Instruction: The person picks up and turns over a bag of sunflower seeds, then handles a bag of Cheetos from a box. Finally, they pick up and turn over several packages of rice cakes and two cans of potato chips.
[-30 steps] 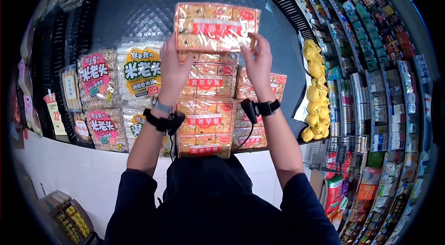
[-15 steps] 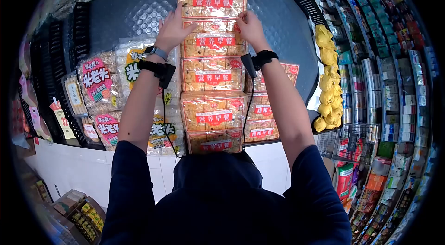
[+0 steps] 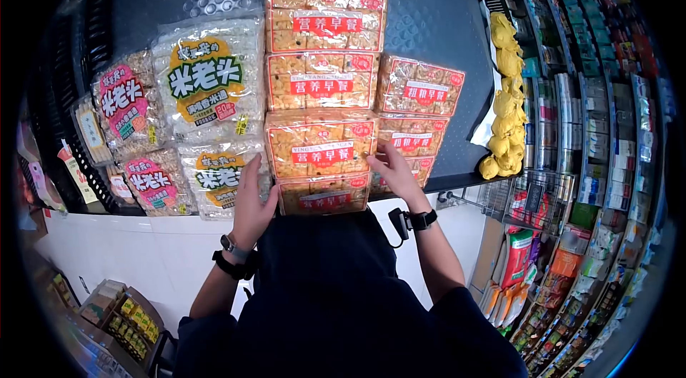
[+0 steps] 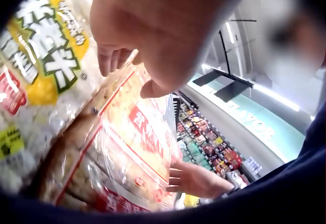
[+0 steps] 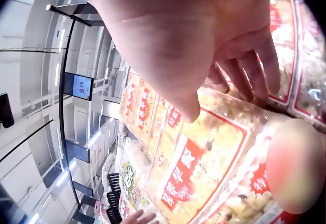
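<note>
A column of clear-wrapped biscuit packs with red-and-white labels (image 3: 323, 83) runs up the middle of the dark counter in the head view. Near its front end lies a larger pack of the same kind (image 3: 321, 151), one more in front of it. My left hand (image 3: 254, 203) is by the front packs' left side, its fingers extended and thumb apart. On the opposite side, my right hand (image 3: 396, 172) has its fingertips at the pack's right edge. In the right wrist view that hand's thumb (image 5: 189, 107) lies over the wrapper, its fingers down along the side.
Puffed-rice bags with yellow labels (image 3: 207, 81) and pink labels (image 3: 128, 103) lie left of the column. Shorter biscuit stacks (image 3: 421, 92) stand on its right. Yellow bundles (image 3: 506, 103) line the counter's right edge, with a wire basket (image 3: 532, 196) below and stocked shelves beyond.
The pack carried by both hands was laid at the far end of the column and let go. Both hands have since drawn back toward the body, to the front packs.
</note>
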The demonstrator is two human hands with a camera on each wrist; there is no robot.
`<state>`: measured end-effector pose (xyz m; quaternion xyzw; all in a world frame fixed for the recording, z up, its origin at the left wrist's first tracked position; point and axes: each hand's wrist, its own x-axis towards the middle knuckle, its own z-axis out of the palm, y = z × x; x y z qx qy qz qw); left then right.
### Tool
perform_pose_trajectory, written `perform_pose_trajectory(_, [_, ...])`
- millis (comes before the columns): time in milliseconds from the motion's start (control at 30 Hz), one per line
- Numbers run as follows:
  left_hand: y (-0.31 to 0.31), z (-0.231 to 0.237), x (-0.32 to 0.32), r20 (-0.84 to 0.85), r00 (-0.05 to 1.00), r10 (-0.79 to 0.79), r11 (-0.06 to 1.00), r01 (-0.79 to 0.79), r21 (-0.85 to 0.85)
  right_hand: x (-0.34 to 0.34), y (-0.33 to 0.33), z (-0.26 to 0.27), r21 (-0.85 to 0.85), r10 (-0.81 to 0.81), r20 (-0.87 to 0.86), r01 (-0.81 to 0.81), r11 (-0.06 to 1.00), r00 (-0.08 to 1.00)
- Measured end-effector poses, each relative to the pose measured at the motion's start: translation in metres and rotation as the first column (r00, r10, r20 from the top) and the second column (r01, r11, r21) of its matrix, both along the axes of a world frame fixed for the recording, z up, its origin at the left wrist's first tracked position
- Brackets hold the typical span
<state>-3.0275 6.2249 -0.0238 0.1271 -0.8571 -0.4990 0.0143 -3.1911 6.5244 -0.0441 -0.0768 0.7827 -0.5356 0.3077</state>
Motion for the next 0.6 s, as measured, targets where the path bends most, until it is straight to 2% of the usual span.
perform_pose_trajectory(33, [0.002, -0.007, 0.008, 0.089, 0.995, 0.055, 0.987, -0.067, 0.145, 0.005, -0.001, -0.013, -0.039, -0.008, -0.005, 0.008, 0.999, 1.000])
perform_pose_trajectory(67, [0.004, -0.008, 0.010, 0.097, 0.993, 0.060, 0.986, -0.074, 0.152, 0.007, -0.007, -0.014, -0.032, -0.002, 0.003, 0.002, 1.000, 1.000])
perform_pose_trajectory(133, [0.005, -0.009, 0.001, -0.033, 0.999, -0.031, 0.998, 0.030, -0.053, 0.006, -0.021, -0.013, -0.066, -0.109, 0.041, 0.111, 0.992, 0.993])
perform_pose_trajectory(200, [0.010, -0.018, -0.004, -0.052, 0.999, -0.007, 0.998, 0.004, -0.061, 0.000, -0.022, -0.015, -0.036, -0.117, 0.048, 0.119, 0.992, 0.992])
perform_pose_trajectory(267, [0.016, -0.029, -0.006, -0.104, 0.988, 0.117, 0.992, -0.113, 0.050, -0.009, -0.016, -0.018, -0.093, -0.067, 0.129, 0.079, 0.992, 0.989])
perform_pose_trajectory(333, [0.019, -0.034, -0.005, -0.140, 0.981, 0.138, 0.984, -0.119, 0.132, -0.009, -0.012, -0.021, -0.108, -0.069, 0.088, 0.078, 0.991, 0.994])
perform_pose_trajectory(400, [0.021, -0.030, -0.006, -0.130, 0.976, 0.174, 0.967, -0.145, 0.210, -0.001, -0.013, -0.018, -0.258, -0.180, 0.023, 0.179, 0.949, 0.983])
perform_pose_trajectory(467, [0.031, -0.037, -0.005, -0.130, 0.977, 0.170, 0.960, -0.134, 0.245, 0.004, -0.005, -0.021, -0.283, -0.201, -0.010, 0.190, 0.940, 0.979])
perform_pose_trajectory(533, [0.039, -0.036, -0.007, -0.138, 0.984, 0.114, 0.993, -0.116, -0.009, 0.006, 0.001, -0.018, -0.181, -0.214, 0.087, 0.227, 0.957, 0.973])
perform_pose_trajectory(600, [0.042, -0.034, -0.009, -0.158, 0.982, 0.104, 0.990, -0.117, -0.074, 0.006, 0.004, -0.011, -0.154, -0.185, 0.042, 0.189, 0.970, 0.982])
